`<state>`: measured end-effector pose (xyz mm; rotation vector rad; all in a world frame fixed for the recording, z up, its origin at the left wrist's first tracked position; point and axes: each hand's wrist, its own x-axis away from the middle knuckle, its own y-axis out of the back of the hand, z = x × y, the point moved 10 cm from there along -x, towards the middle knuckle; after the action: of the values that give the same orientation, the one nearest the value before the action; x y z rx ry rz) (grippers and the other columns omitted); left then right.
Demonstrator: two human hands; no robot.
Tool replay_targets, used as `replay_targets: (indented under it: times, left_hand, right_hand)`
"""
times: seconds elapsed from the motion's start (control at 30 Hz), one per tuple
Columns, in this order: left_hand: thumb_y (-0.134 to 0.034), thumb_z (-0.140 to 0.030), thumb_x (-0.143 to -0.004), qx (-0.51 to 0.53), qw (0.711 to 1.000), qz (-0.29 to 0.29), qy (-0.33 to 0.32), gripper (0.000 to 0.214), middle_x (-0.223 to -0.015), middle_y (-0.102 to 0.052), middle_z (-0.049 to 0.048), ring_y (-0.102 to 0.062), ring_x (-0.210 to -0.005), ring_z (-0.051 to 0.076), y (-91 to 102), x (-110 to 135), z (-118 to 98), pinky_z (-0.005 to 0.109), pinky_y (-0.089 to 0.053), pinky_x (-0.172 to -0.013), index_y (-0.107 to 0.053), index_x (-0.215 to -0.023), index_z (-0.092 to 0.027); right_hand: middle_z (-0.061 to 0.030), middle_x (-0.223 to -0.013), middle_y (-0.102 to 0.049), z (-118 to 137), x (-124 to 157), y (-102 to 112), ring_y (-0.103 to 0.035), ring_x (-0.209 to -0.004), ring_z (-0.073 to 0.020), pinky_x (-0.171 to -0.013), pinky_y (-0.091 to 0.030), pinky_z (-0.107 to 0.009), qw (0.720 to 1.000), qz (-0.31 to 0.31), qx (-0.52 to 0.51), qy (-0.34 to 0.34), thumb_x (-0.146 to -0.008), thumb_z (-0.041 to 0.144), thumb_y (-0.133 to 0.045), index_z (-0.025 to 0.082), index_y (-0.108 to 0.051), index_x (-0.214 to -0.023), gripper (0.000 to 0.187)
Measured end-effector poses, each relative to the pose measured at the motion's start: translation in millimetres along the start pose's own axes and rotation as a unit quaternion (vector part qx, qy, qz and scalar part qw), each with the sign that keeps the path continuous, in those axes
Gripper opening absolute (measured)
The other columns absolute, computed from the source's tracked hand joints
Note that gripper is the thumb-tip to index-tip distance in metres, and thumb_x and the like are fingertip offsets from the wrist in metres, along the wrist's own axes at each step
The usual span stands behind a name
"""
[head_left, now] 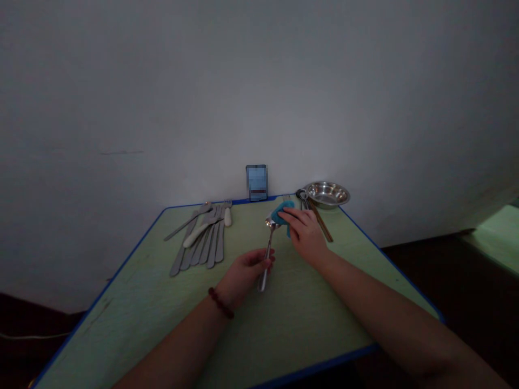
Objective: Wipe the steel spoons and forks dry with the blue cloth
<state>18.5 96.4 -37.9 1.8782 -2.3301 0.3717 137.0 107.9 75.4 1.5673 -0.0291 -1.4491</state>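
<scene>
Steel spoon [266, 265] is sitting in our left hand [245, 278], and we are clenching our fingers around its handle, with the bowl of the spoon pointing up and away from us. Our right hand [304, 233] is grasping a blue cloth [283, 210] and pressing it against that bowl, just beyond the left hand's knuckles. A dark red bead bracelet [221, 302] is circling our left wrist. Both hands are working above a pale green worktop [121, 292] edged in blue.

Up and to the left of the left hand, a row of steel cutlery [200, 251] is lying side by side, its handles pointing toward us and its heads toward the far edge. At least one fork and one spoon show among the heads, and a white-handled piece [198, 233] is lying slantwise across the row. Just beyond the right hand's fingers, a pair of brown chopsticks [320, 220] is slanting across the far corner, and a shallow steel bowl [326, 194] is sitting past them. A dark looped metal utensil [302, 195] is lying beside the bowl, too dim to identify. Far ahead of both hands, a blurred blue rectangular object [257, 182] is standing against the white wall [259, 81].
</scene>
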Motion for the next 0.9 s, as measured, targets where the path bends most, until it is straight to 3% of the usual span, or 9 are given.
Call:
replay_targets:
  times: [0.37, 0.9]
  left_hand:
    - [-0.068, -0.021, -0.056, 0.098, 0.994, 0.011, 0.05, 0.027, -0.073, -0.06, 0.0012, -0.05, -0.063, 0.008, -7.8, 6.3, 2.0, 0.023, -0.038, -0.064, -0.063, -0.081, -0.014]
    - [-0.068, -0.021, -0.056, 0.115, 0.991, 0.028, 0.06, 0.027, -0.07, -0.059, 0.0008, -0.051, -0.061, 0.007, -10.8, 7.0, 3.3, 0.022, -0.038, -0.061, -0.062, -0.081, -0.013]
  right_hand:
    - [-0.0015, -0.111, -0.054, 3.4, 1.3, -5.2, -0.042, -0.091, -0.0188, -0.084, -0.037, -0.037, 1.0, 0.016, 0.013, 0.016, -0.079, 0.012, -0.038, 0.023, -0.053, -0.11, 0.036]
    - [-0.0007, -0.111, -0.055, 16.7, 2.6, -11.1, -0.042, -0.086, -0.0171, -0.081, -0.039, -0.033, 0.997, 0.046, 0.031, 0.058, -0.078, 0.008, -0.039, 0.025, -0.055, -0.107, 0.037]
